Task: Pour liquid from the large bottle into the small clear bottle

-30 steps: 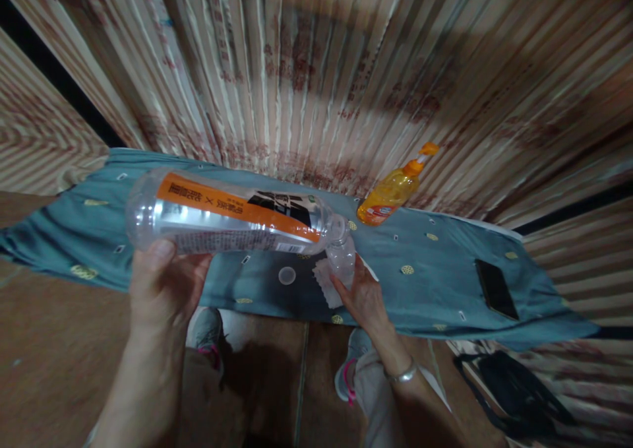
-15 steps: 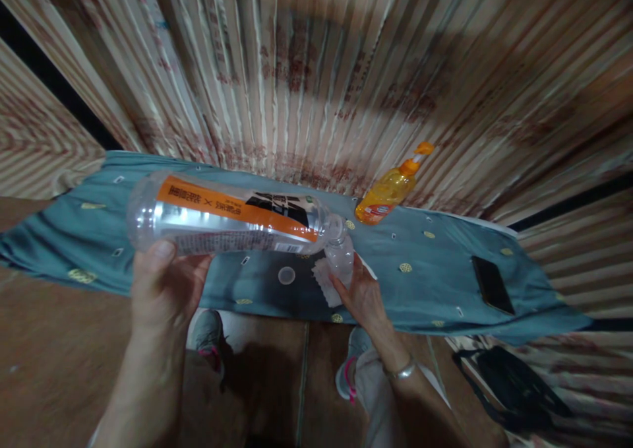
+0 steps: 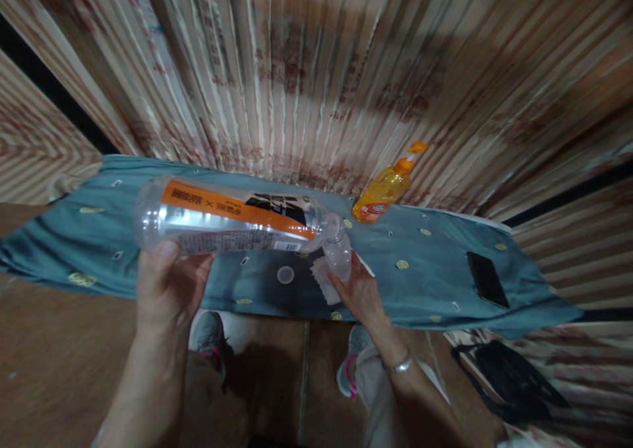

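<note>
My left hand (image 3: 173,280) is wrapped round the lower end of a large clear plastic bottle (image 3: 232,216) with an orange and silver label. The bottle lies nearly level in the air, its neck pointing right. At its mouth is the opening of a small clear bottle (image 3: 338,253), tilted and held in the fingers of my right hand (image 3: 360,293). Whether liquid passes between the two mouths I cannot tell. Beneath the small bottle lies a pale scallop-edged cloth (image 3: 324,282). A small round translucent cap (image 3: 285,275) rests on the tablecloth to its left.
A blue-green cloth (image 3: 410,289) with yellow prints covers the narrow table. At its back stands an orange pump bottle (image 3: 383,191) of yellow liquid. A black phone (image 3: 487,280) lies at the right. A striped curtain (image 3: 297,92) hangs behind; a dark bag (image 3: 519,375) is on the floor.
The view has shifted slightly. The large bottle has moved a little to the right in the picture. Both hands keep their holds, and the two bottle mouths stay together.
</note>
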Available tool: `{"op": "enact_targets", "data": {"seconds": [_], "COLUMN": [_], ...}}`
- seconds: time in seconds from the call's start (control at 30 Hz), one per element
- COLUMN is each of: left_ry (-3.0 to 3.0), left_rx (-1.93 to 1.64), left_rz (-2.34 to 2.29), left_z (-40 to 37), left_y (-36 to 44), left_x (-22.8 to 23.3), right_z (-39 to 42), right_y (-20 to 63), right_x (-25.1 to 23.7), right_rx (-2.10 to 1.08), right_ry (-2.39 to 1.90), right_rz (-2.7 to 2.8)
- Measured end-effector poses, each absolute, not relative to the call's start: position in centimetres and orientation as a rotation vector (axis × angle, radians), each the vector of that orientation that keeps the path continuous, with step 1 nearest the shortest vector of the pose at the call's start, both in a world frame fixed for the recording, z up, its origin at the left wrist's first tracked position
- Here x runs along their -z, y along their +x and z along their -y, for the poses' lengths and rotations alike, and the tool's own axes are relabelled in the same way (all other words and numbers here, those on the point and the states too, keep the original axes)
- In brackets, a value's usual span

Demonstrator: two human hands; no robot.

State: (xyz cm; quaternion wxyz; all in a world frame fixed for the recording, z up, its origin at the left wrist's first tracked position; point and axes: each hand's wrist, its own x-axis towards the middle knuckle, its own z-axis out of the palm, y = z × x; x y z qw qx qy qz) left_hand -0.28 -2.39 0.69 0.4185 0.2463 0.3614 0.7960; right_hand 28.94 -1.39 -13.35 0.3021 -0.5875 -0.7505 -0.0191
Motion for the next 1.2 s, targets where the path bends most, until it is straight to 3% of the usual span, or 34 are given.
{"op": "enact_targets", "data": {"seconds": [1.2], "left_ry": [0.771], "left_rx": [-1.839], "left_rz": [-0.876], "left_z": [0.8], "left_y": [-1.5], "left_x": [-1.5], "right_z": [0.9], "right_y": [28.3], "right_x": [14.1], "right_rx": [0.09], "right_ry": [-1.657], "right_rz": [1.937]}}
